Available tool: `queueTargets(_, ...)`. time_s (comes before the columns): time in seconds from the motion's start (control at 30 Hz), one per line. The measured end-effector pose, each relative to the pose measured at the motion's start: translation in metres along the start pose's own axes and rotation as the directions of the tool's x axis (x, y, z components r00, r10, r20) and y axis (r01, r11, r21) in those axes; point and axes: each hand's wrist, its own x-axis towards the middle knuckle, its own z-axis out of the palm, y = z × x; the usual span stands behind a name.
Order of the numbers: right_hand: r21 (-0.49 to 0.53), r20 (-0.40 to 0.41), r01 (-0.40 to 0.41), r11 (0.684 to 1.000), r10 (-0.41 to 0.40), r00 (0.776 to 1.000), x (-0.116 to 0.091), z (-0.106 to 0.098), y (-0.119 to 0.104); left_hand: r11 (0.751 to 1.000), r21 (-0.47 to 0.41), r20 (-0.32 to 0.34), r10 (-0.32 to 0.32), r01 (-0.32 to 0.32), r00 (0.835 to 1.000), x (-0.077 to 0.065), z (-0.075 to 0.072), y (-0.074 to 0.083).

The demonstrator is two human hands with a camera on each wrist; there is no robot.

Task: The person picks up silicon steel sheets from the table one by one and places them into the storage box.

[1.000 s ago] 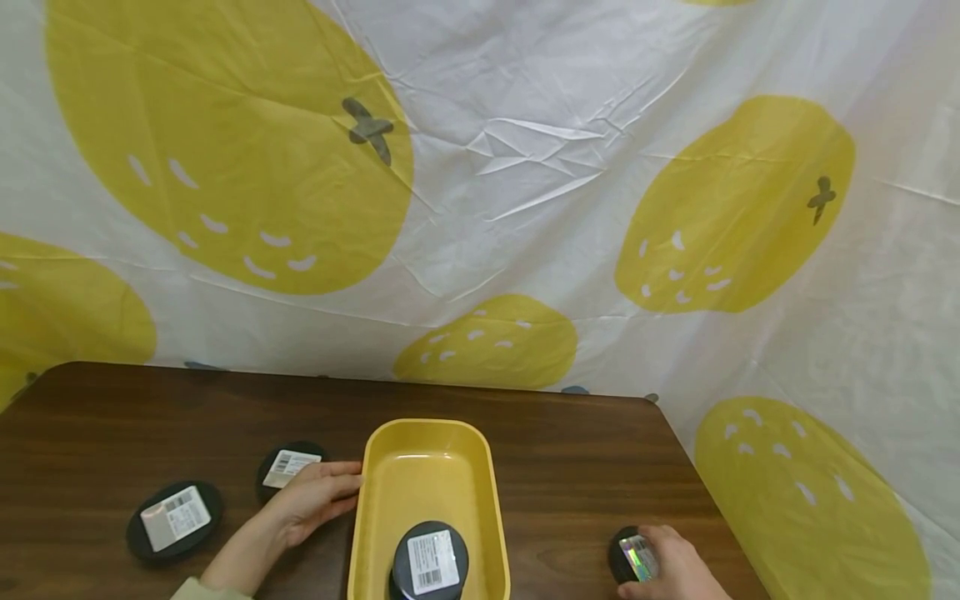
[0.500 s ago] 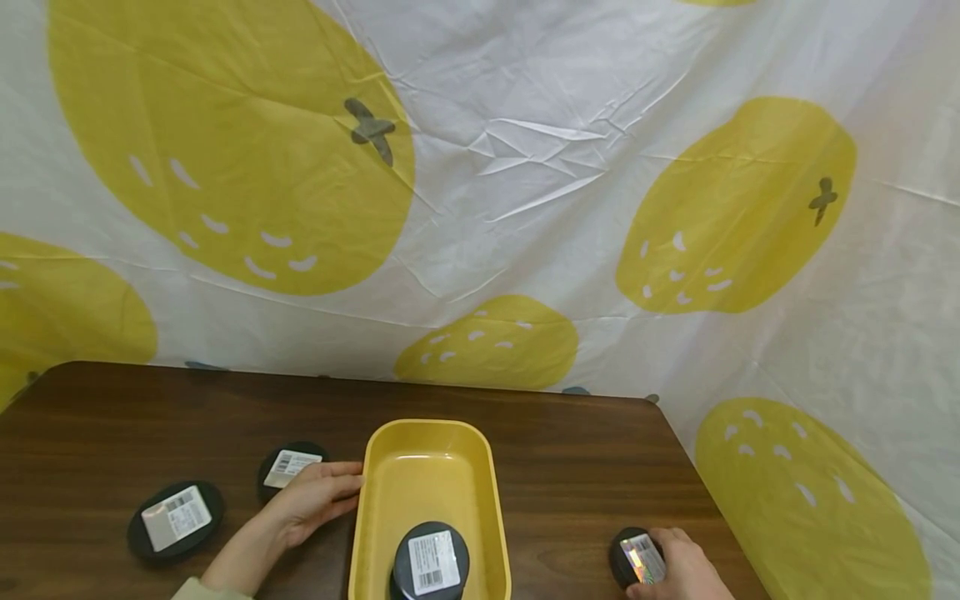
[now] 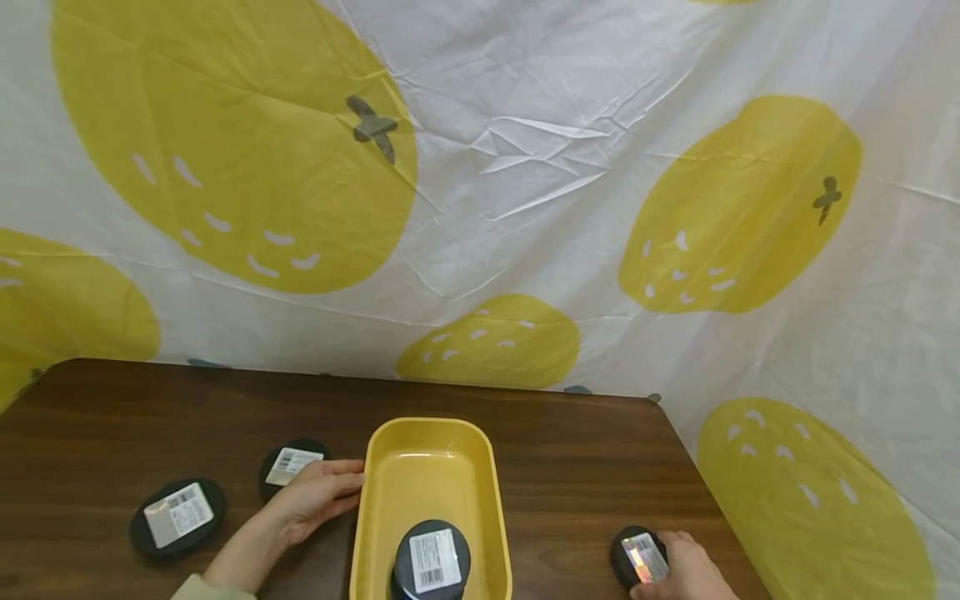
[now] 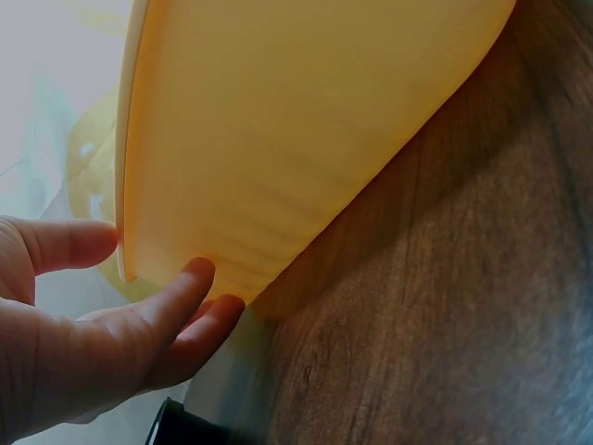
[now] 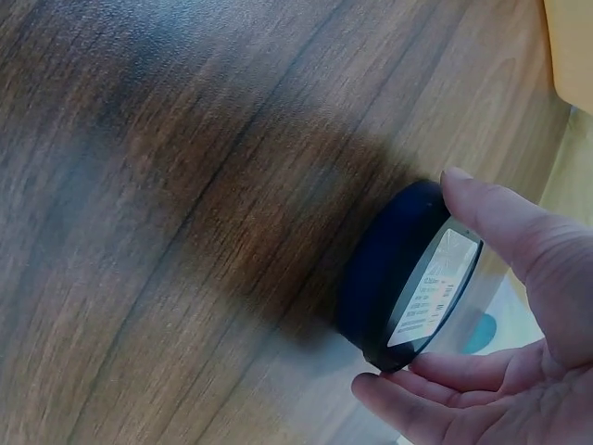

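Observation:
A yellow tray (image 3: pixel 431 429) stands on the table, running past the lower frame edge. My left hand (image 3: pixel 318 500) touches its left side, fingers fairly straight. In the left wrist view, one fingertip meets the rim and other fingers (image 4: pixel 199 269) rest on the outer wall. My right hand (image 3: pixel 686 567) grips a low round black container (image 3: pixel 627 567) on the right of the table. The right wrist view shows the thumb at one side of it and fingers at the opposite side, its white label facing up. Another black container (image 3: pixel 435 560) with a barcode label is inside the tray.
Two more labelled black containers lie left of the tray, one (image 3: pixel 177 518) farther left and one (image 3: pixel 295 468) just behind my left hand. The dark wooden table (image 3: pixel 570 475) ends at a hanging white cloth (image 3: pixel 517 225) printed with yellow fruit.
My right hand has shifted slightly to the right around the black container, and the container with it a little. My left hand keeps its place on the tray.

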Motion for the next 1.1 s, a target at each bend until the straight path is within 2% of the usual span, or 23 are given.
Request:
queueTargets(0.1,0.003,-0.002,-0.007,1.0,0.007,1.0,0.001,-0.001,-0.001,1.0,-0.002,0.002,0.003,-0.003,1.0,0.0,0.0,0.0)
queueTargets(0.33,0.025,0.048,-0.061,0.998,0.06,0.997,0.003,-0.002,-0.002,1.0,-0.005,0.006,0.003,-0.003,1.0,0.001,0.001,0.0)
queueTargets(0.63,0.03,-0.031,-0.041,0.999,0.042,0.999,0.001,0.0,-0.002,1.0,0.001,0.008,-0.005,0.005,1.0,0.001,0.0,0.0)
queueTargets(0.83,0.062,0.018,-0.089,0.994,0.088,0.996,0.005,-0.01,-0.007,1.0,0.004,0.013,-0.003,0.003,1.0,0.001,-0.001,0.0)
queueTargets(1.1,0.043,0.038,-0.08,0.996,0.078,0.996,0.008,-0.023,-0.019,1.0,0.006,-0.011,-0.015,0.016,1.0,0.001,0.0,0.001)
